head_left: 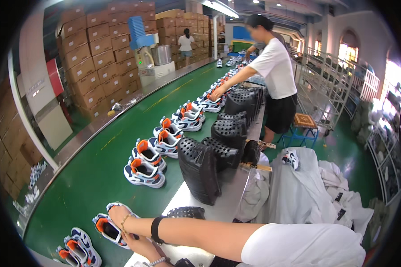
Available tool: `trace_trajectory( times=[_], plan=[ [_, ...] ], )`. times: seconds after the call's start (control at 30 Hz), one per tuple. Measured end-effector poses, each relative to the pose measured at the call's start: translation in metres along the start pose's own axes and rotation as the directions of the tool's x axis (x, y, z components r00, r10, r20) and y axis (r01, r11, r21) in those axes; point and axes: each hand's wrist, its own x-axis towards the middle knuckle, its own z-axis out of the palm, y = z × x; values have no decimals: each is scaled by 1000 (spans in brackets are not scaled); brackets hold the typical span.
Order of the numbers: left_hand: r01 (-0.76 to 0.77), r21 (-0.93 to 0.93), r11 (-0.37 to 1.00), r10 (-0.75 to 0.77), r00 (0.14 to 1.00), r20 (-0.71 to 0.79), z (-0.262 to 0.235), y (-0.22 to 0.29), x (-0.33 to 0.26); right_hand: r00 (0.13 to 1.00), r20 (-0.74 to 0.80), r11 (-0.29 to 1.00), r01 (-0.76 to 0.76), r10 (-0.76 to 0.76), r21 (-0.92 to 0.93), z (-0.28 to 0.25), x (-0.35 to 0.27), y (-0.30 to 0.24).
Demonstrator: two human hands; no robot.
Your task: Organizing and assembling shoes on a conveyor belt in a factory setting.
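Note:
A pair of white and navy sneakers (106, 229) with orange lining sits on the green conveyor belt at lower left. My right hand (119, 215), wearing a thin bracelet and a black wrist band, reaches over the far sneaker, its fingers closed around the shoe's upper. Beside it, my left hand (141, 245), with a beaded bracelet, is at the heel end of the same pair; its fingers are bent against the shoe and partly hidden. A dark perforated shoe form (186, 212) lies just beyond my right forearm.
More sneakers (145, 172) line the belt (107, 164) beside several black perforated forms (198, 171) on a metal ledge. Another pair (80, 249) is at lower left. A co-worker (276, 71) handles shoes farther along. White cloth covers (298, 191) and a stool (305, 122) stand right.

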Motion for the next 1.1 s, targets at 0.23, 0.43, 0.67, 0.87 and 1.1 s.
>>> trace_trajectory(
  times=[0.23, 0.43, 0.67, 0.87, 1.1],
  plan=[
    [-181, 208, 961, 190, 982, -24, -7, -17, 5, 996, 42, 878, 46, -75, 476, -46, -35, 26],
    [-102, 155, 983, 115, 990, -78, -13, -5, 2, 920, -87, 828, 384, -383, 408, -136, -168, 117],
    [-155, 271, 950, 181, 981, -75, -22, -19, 4, 939, -221, 929, 308, -262, 206, -129, -254, 216],
    [-161, 245, 956, 163, 987, 13, -19, 20, -6, 958, -286, 882, 161, -32, 442, -108, -273, 223],
    [-243, 394, 887, 247, 968, 41, -32, 32, -34, 964, -246, 787, 73, 102, 612, -82, -281, 230]
  ],
)
